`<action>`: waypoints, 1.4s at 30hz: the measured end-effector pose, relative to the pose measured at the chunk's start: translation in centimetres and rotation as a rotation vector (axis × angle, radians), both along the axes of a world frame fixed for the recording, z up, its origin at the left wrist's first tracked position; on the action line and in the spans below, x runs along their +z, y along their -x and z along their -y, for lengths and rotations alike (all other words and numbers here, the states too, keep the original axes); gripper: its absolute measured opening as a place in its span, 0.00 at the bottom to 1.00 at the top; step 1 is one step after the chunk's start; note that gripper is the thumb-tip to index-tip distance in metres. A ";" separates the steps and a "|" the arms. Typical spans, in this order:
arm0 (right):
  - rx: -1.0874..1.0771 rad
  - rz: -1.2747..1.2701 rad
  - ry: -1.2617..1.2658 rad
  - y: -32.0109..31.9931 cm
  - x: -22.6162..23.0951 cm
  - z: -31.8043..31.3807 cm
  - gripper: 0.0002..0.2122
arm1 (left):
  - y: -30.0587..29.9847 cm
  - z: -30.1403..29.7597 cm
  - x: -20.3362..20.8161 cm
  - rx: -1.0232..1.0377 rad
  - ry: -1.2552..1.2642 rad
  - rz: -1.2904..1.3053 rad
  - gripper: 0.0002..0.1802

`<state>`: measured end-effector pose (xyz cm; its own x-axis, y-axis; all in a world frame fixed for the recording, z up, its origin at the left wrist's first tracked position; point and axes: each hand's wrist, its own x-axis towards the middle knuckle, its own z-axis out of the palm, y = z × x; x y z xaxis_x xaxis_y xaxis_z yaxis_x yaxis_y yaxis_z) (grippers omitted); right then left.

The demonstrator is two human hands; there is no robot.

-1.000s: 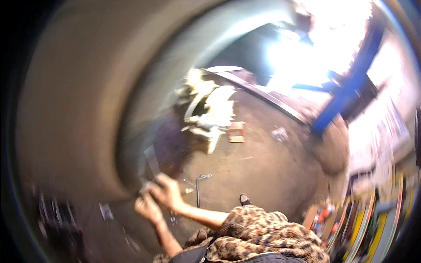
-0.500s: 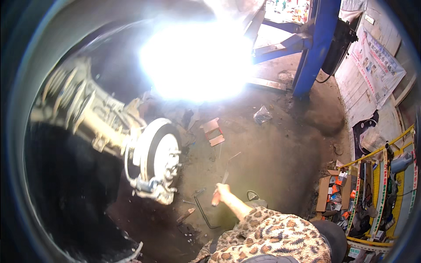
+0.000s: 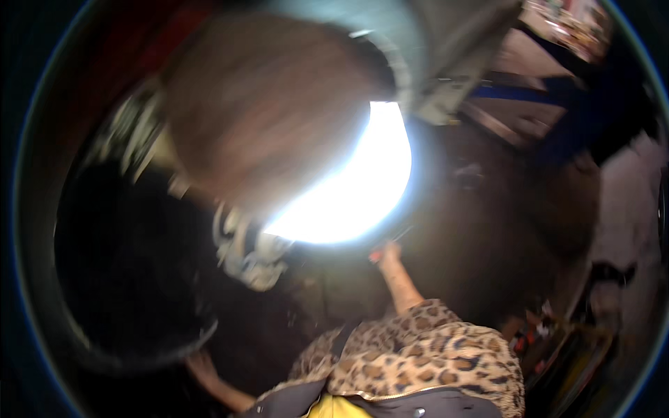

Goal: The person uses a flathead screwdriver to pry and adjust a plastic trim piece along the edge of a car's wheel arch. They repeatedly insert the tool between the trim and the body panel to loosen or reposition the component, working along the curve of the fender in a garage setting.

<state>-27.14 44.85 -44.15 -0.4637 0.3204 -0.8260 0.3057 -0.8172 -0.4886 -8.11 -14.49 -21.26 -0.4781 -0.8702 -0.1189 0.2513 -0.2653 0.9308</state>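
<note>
My right hand (image 3: 392, 252), bare forearm out of a leopard-print sleeve, is closed around a red-handled tool (image 3: 375, 256) with a thin metal shaft. The shaft is blurred, so its exact kind is unclear. To its left is a wheel hub assembly (image 3: 254, 268), with a coil-spring strut (image 3: 136, 132) further up and left. My left hand (image 3: 200, 364) is low on the left, by the lower rim of a large dark rounded opening (image 3: 132, 279). Blur and shadow hide its fingers.
A large brown blurred shape (image 3: 265, 104) partly covers a glaring white light (image 3: 348, 195). Blue lift arms (image 3: 523, 93) stand at the upper right. A yellow-framed rack (image 3: 578, 348) with cluttered small parts is at the lower right, beside a pale wall (image 3: 631, 202).
The view has swung and blurred. My right hand, still holding the tool, appears higher and further right. My left hand has come into view, and the brown shape now covers part of the light.
</note>
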 end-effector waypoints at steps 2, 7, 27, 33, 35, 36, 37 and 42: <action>0.056 0.024 0.069 -0.4 -1.1 1.4 0.08 | -0.5 0.1 1.1 -0.043 0.077 0.086 0.28; 0.122 -0.048 0.199 -0.9 -0.7 3.4 0.04 | -0.9 -3.6 1.8 -0.068 0.129 0.053 0.24; 0.182 0.074 0.136 -6.1 0.2 3.5 0.06 | 0.5 -10.1 4.9 -0.134 0.213 -0.020 0.19; 0.150 -0.007 0.225 -6.8 -3.6 2.3 0.07 | 2.1 -10.1 5.0 -0.175 0.250 -0.089 0.19; 0.171 -0.032 0.189 -7.2 -4.1 1.6 0.06 | 3.2 -10.3 4.4 -0.047 0.200 0.070 0.20; 0.083 -0.039 0.159 -7.2 -3.5 2.0 0.05 | 2.6 -10.0 4.1 -0.005 0.226 0.100 0.23; 0.066 -0.026 0.195 -6.9 -3.9 1.2 0.04 | 2.4 -9.7 2.9 0.033 0.248 0.117 0.26; -0.191 0.029 0.120 -6.5 0.5 -0.4 0.07 | 3.3 -11.4 2.0 0.221 0.396 0.188 0.41</action>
<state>-20.62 45.28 -43.67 -0.3793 0.2985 -0.8758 0.1521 -0.9135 -0.3772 -11.37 -3.07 -19.22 -0.2787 -0.9443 0.1748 0.0793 0.1588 0.9841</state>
